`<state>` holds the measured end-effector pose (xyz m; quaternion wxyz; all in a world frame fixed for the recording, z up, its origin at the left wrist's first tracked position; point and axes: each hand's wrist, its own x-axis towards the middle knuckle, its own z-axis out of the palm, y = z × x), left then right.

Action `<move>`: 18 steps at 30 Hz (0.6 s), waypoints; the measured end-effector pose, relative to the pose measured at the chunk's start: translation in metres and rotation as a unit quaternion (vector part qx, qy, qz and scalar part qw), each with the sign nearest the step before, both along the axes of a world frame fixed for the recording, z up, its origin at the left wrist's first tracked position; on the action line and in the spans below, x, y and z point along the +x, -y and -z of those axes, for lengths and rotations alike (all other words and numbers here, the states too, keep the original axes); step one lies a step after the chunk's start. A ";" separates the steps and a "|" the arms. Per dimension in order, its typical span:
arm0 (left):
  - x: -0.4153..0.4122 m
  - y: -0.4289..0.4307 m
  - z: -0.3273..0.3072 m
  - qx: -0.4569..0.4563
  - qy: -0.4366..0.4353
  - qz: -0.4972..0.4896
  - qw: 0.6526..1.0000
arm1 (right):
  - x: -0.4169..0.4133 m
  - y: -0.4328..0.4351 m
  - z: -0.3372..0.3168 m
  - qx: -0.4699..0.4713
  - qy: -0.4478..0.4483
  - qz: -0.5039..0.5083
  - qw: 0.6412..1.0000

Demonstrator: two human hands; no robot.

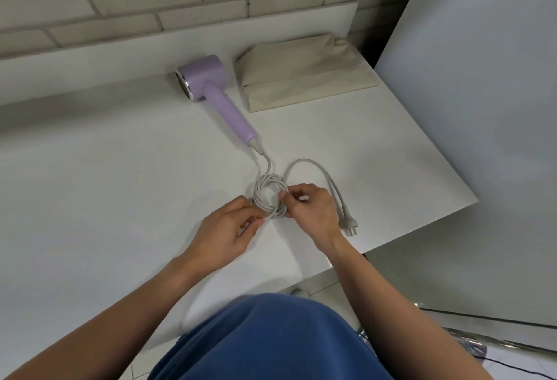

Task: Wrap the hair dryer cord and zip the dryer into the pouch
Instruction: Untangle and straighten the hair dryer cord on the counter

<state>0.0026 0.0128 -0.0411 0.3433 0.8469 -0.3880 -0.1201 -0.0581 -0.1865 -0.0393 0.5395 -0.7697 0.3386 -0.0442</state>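
Lilac hair dryer (208, 87) is lying on its side near the back edge of the white table (120, 168), handle pointing back at me. The beige pouch (304, 75) sits just beside it, over by the back right corner, and I can't tell from here if its zip is open. The cord (269, 198) runs off the end of the handle into a small round coil closer to the front edge, and I've got both hands on that. My left hand (232, 229) is pinching the coil's near-left side, and my right hand (310, 210) is gripping its right side with fingers curled around the strands. One loose loop arcs out to the right and ends at the plug (348, 224), flat on the table just beside my right wrist.
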 end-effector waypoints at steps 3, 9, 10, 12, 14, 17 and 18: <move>0.005 -0.002 -0.002 0.040 -0.015 0.011 0.999 | 0.001 -0.002 0.001 -0.003 -0.006 0.000 1.000; 0.014 0.028 -0.039 0.228 0.146 0.090 0.958 | 0.003 0.000 0.000 -0.030 -0.021 -0.024 0.999; 0.018 0.035 -0.041 0.252 0.145 0.085 0.953 | 0.002 0.000 0.001 -0.029 -0.023 -0.024 0.999; 0.023 0.046 -0.042 0.250 0.109 0.067 0.960 | 0.001 0.000 0.002 -0.027 -0.024 -0.023 0.999; 0.025 0.051 -0.039 0.184 0.035 0.042 0.981 | 0.000 0.000 0.004 -0.029 -0.021 -0.024 0.999; 0.023 0.053 -0.036 0.129 -0.048 0.018 0.990 | 0.000 0.000 0.006 -0.034 -0.018 -0.022 0.999; 0.023 0.053 -0.034 0.127 -0.059 0.005 0.990 | 0.000 0.000 0.006 -0.038 -0.017 -0.022 0.999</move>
